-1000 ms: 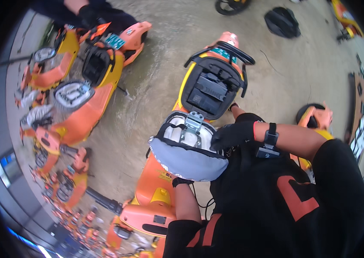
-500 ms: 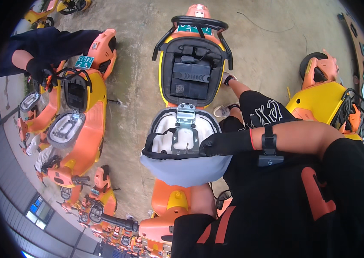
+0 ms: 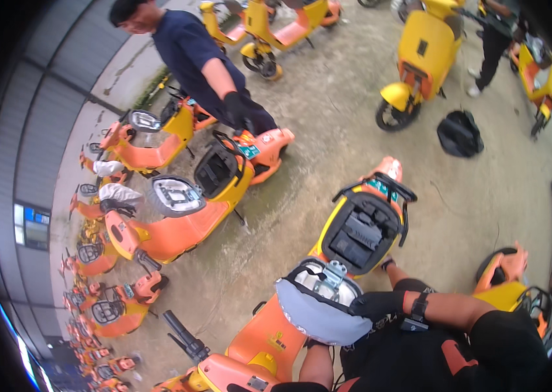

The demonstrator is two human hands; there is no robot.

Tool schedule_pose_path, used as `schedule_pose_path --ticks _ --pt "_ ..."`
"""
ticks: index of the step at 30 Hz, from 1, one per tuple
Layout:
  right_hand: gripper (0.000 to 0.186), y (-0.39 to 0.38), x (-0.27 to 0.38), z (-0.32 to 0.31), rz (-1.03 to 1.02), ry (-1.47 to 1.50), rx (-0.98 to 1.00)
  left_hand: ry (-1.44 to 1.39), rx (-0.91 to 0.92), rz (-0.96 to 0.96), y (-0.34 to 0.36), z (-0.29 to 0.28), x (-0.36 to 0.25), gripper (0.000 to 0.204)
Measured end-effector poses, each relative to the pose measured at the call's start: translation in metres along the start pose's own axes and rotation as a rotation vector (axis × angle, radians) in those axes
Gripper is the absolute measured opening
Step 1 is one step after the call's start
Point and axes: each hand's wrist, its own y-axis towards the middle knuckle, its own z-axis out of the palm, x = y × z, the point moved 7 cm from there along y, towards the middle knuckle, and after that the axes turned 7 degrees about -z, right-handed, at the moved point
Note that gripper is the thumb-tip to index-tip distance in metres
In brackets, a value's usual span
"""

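Observation:
An orange and yellow electric scooter stands before me with its seat [image 3: 310, 267] flipped up, showing a pale underside and a metal hinge [image 3: 334, 274]. A grey seat cover [image 3: 320, 319] with a black hem is drawn over the seat's near part. My right hand [image 3: 380, 305], in a black glove, is closed on the cover's hem at the right edge. My left hand [image 3: 316, 344], also gloved, reaches up beneath the cover, which hides its fingers. Beyond the hinge, the open seat compartment [image 3: 362, 230] holds a dark battery.
At left, a person in dark clothes [image 3: 188, 49] reaches a gloved hand to the rear of another scooter [image 3: 188, 225] with its seat up. A yellow scooter [image 3: 423, 55] and a black bag [image 3: 460, 133] are on the far concrete. Another scooter [image 3: 504, 294] stands at right.
My view has swung up and left, so the scooter sits lower right and the co-worker shows more fully. My right hand stays at the cover's edge; a bit of my left glove now shows.

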Motion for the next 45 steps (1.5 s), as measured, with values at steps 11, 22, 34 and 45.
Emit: schedule_pose_path --ticks 11,22,34,45 --pt "0.020 0.013 -0.081 0.004 -0.310 -0.296 0.237 -0.326 0.063 0.280 -0.034 0.001 -0.007 0.048" --pt "0.032 -0.034 -0.013 -0.007 0.214 -0.017 0.007 -0.544 0.102 0.369 0.011 -0.024 0.023 0.050" --pt "0.028 -0.040 -0.007 -0.007 0.376 -0.175 0.036 -0.509 0.156 0.205 0.045 0.023 0.001 0.047" --pt "0.019 -0.012 -0.072 -0.007 0.509 0.060 -0.092 -0.250 0.048 0.061 0.081 0.016 0.015 0.046"
